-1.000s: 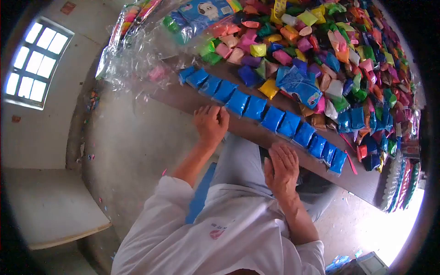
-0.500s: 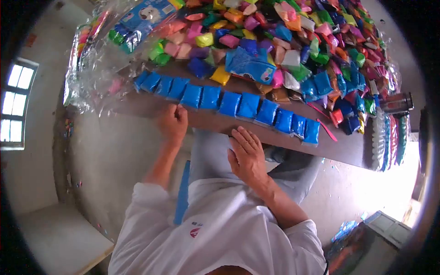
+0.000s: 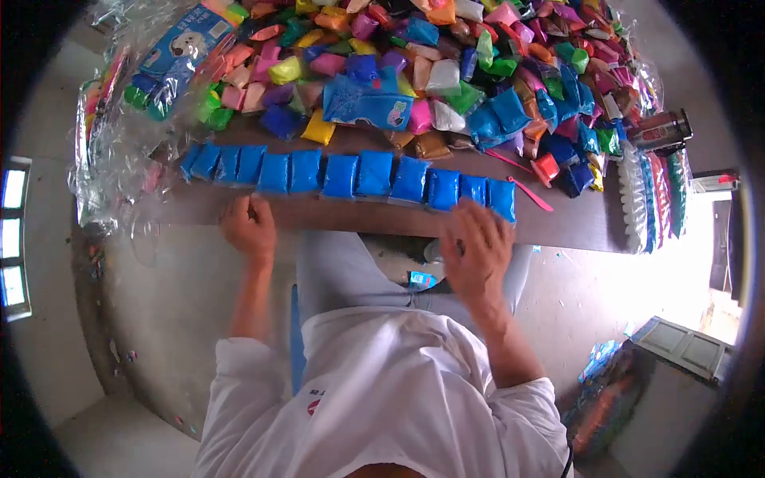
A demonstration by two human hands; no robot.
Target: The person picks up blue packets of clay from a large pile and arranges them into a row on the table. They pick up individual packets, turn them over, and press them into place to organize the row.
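A row of several blue packets (image 3: 341, 176) runs along the near side of the brown table (image 3: 319, 217). Curled into a loose fist, my left hand (image 3: 250, 226) rests at the table's edge, just below the left part of the row. Nothing shows in its fingers. My right hand (image 3: 479, 251) is at the right end of the row, its fingers stretched out and slightly blurred. Its fingertips overlap the lower ends of the last packets (image 3: 501, 197); whether they touch cannot be made out.
Behind the row lies a big heap of colourful packets (image 3: 446, 77), with a blue printed wrapper (image 3: 368, 103) at its front. Clear plastic bags (image 3: 119, 159) cover the left side. Pink plastic tools (image 3: 530, 193), a jar (image 3: 660, 130) and ribbed strips (image 3: 633, 199) lie at the right.
My right hand has moved right and up, from the table's edge to the row's right end. My left hand stays curled at the edge. The whole view has shifted.
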